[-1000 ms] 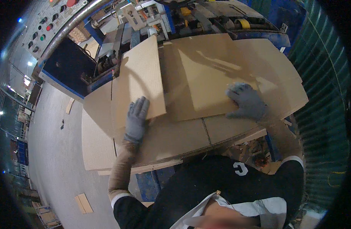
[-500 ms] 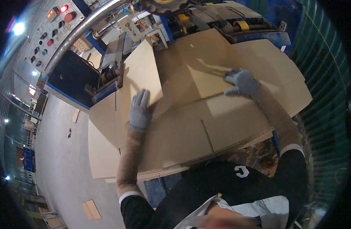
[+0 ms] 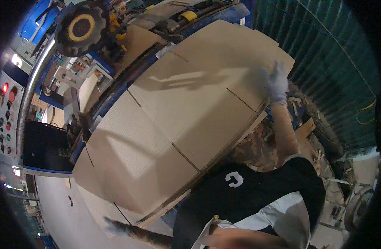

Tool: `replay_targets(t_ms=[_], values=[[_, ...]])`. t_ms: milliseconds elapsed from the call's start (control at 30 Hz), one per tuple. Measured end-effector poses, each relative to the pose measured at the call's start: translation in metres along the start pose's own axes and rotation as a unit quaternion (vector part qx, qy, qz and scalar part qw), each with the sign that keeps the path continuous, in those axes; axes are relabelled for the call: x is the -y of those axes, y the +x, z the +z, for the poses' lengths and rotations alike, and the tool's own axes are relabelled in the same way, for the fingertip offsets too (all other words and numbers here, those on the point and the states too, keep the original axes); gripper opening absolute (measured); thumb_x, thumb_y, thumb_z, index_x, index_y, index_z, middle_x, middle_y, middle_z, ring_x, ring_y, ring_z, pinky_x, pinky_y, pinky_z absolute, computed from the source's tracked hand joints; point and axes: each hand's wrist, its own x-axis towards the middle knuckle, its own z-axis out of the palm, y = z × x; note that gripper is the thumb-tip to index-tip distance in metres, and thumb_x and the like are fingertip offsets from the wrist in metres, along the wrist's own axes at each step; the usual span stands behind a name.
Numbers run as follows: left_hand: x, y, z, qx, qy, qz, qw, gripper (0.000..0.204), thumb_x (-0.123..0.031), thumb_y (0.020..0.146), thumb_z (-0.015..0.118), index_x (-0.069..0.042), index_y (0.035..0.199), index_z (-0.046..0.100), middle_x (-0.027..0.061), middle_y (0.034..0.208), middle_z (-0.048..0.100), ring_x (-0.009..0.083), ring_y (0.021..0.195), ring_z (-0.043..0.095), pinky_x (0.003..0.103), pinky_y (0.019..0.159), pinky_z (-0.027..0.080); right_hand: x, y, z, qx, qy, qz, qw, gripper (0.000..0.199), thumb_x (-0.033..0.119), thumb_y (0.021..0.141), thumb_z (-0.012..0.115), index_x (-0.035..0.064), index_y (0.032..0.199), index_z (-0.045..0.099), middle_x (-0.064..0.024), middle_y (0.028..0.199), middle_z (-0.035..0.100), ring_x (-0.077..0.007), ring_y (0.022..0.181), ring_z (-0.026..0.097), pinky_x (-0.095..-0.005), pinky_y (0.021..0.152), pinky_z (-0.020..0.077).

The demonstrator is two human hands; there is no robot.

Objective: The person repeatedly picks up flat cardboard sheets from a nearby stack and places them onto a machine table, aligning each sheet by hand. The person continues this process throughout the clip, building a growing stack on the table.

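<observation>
A wide sheet of brown corrugated cardboard (image 3: 157,120) with cut slots lies on top of a stack, slanting across the middle of the view. My right hand (image 3: 277,85), in a grey glove, is at the sheet's far right end, its fingers stretched out and blurred. At the near left corner is my left hand (image 3: 115,226), also gloved, by the edge of the cardboard. Its fingers are smeared, and whether they grip the edge cannot be made out.
Along the far side of the stack runs a blue machine with a black handwheel (image 3: 81,28) and a metal rail. A control panel (image 3: 7,112) with buttons stands at the left. Cardboard scraps (image 3: 261,139) lie below on the right, beside a green corrugated wall (image 3: 331,62).
My hands have moved apart, from the middle of the cardboard to its opposite ends. The upper pieces that lay under them have left the stack, and the view has turned.
</observation>
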Motion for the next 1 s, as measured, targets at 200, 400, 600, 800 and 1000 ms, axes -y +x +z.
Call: replay_targets(t_ms=[200,400,600,800,1000], values=[[0.013,-0.017,-0.025,-0.003,0.049,-0.122,0.991,0.090,-0.058,0.079,0.064,0.002,0.141,0.037,0.0244,0.138,0.045,0.0343,0.124,0.047,0.043,0.106,0.036,-0.091,-0.005,0.033,0.170,-0.117,-0.047,0.977,0.054,0.051,0.081,0.063,0.0118,0.118,0.059,-0.0206,0.119,0.058,-0.0412,0.110,0.054,-0.0483,0.091,0.0472],[-0.016,-0.019,-0.063,-0.017,-0.242,-0.103,0.965,0.077,-0.046,0.084,0.062,0.000,0.141,0.038,0.0206,0.143,0.040,0.0318,0.131,0.039,0.047,0.108,0.031,-0.081,0.005,0.029,0.241,-0.155,-0.004,0.958,0.054,0.047,0.084,0.061,0.0063,0.119,0.058,-0.0190,0.117,0.061,-0.0389,0.111,0.056,-0.0449,0.092,0.0467],[-0.014,0.017,-0.104,-0.045,-0.590,-0.065,0.803,0.060,-0.027,0.087,0.058,0.001,0.137,0.041,0.0229,0.138,0.041,0.0352,0.128,0.038,0.052,0.106,0.031,-0.091,0.017,0.027,0.109,0.170,0.102,0.974,0.050,0.031,0.089,0.061,0.0044,0.130,0.051,-0.0158,0.118,0.062,-0.0294,0.108,0.060,-0.0367,0.092,0.0473],[-0.015,0.073,-0.081,0.223,-0.543,-0.158,0.794,0.045,-0.015,0.090,0.055,0.003,0.130,0.048,0.0187,0.127,0.052,0.0286,0.114,0.052,0.042,0.097,0.043,-0.023,0.048,0.002,-0.016,0.607,0.218,0.764,0.051,0.018,0.086,0.064,-0.0005,0.131,0.047,-0.0101,0.120,0.060,-0.0237,0.102,0.059,-0.0354,0.090,0.0468],[0.026,0.034,-0.077,0.222,-0.369,0.142,0.891,0.039,-0.020,0.089,0.061,0.002,0.121,0.058,0.0112,0.119,0.058,0.0246,0.110,0.055,0.040,0.095,0.044,0.058,0.056,-0.142,0.068,0.510,0.068,0.855,0.044,0.013,0.088,0.058,0.0003,0.129,0.050,-0.0109,0.124,0.058,-0.0205,0.110,0.055,-0.0309,0.095,0.0410]])
